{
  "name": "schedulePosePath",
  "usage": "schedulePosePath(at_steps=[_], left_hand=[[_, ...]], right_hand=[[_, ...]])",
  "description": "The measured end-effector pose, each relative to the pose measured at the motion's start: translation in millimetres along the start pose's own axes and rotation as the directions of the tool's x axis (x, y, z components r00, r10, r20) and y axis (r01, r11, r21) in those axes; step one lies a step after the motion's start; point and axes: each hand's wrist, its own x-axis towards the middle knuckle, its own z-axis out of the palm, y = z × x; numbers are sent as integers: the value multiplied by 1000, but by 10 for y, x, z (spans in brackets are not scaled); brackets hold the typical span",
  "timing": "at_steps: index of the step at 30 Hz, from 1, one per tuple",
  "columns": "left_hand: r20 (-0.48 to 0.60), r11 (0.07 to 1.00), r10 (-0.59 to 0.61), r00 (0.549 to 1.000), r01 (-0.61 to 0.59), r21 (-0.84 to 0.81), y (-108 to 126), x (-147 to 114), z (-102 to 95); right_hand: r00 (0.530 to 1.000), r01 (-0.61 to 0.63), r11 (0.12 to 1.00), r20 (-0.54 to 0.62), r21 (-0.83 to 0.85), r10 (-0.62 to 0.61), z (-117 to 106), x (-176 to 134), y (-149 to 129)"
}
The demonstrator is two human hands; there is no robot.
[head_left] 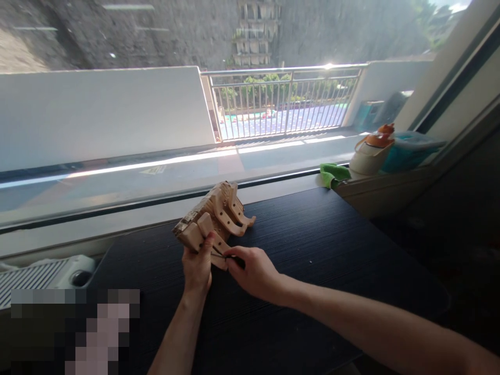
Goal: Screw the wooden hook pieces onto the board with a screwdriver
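Observation:
My left hand (pixel 199 263) grips the lower left end of a wooden piece (pixel 213 211), its thumb pressed on the pale wood. The piece has a rough, bark-like back and several curved pale wooden brackets (pixel 231 221) with small dark holes. It is tilted above the black table. My right hand (pixel 252 268) is closed in a pinch around a thin dark tool (pixel 238 260), mostly hidden by the fingers. The tool's narrow tip reaches toward the lower bracket (pixel 219 259), beside my left thumb. Its exact kind cannot be made out.
The black table (pixel 312 245) lies beneath my hands, against a window sill. On the sill stand a green cloth (pixel 334 174), a cream jug with an orange top (pixel 369 153) and a teal container (pixel 410 151). A white ridged appliance (pixel 50 276) is at the left.

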Motion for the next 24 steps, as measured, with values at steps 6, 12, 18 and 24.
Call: schedulePosePath(at_steps=[6, 12, 18, 24], left_hand=[[23, 999, 30, 999, -30, 22, 10, -41, 8], [23, 999, 16, 1000, -17, 32, 38, -63, 25], [10, 999, -49, 999, 49, 24, 25, -11, -32], [1, 1000, 3, 1000, -3, 2, -25, 22, -21]], right_hand=[[974, -223, 959, 65, 177, 215, -106, 41, -11], [923, 381, 753, 268, -537, -275, -352, -4, -281], [857, 515, 648, 330, -561, -395, -213, 12, -247], [986, -106, 993, 132, 43, 100, -71, 101, -55]])
